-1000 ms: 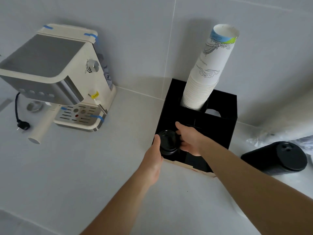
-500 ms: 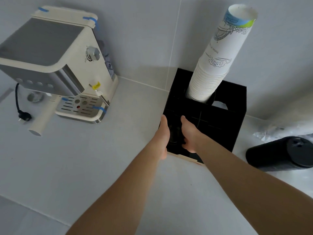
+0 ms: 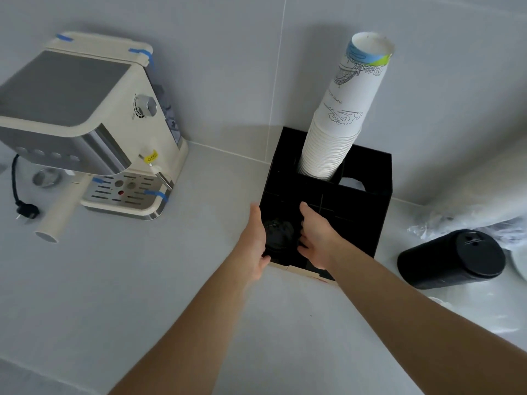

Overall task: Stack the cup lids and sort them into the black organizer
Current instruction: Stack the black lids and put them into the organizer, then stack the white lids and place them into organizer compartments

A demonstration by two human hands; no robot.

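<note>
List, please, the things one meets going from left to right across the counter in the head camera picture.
Power plug → coffee machine → left hand → right hand → black organizer → lying stack of black lids.

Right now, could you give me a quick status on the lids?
Both hands, left hand and right hand, lowering lid stack into black organizer, front-left slot. Nothing blocking.
</note>
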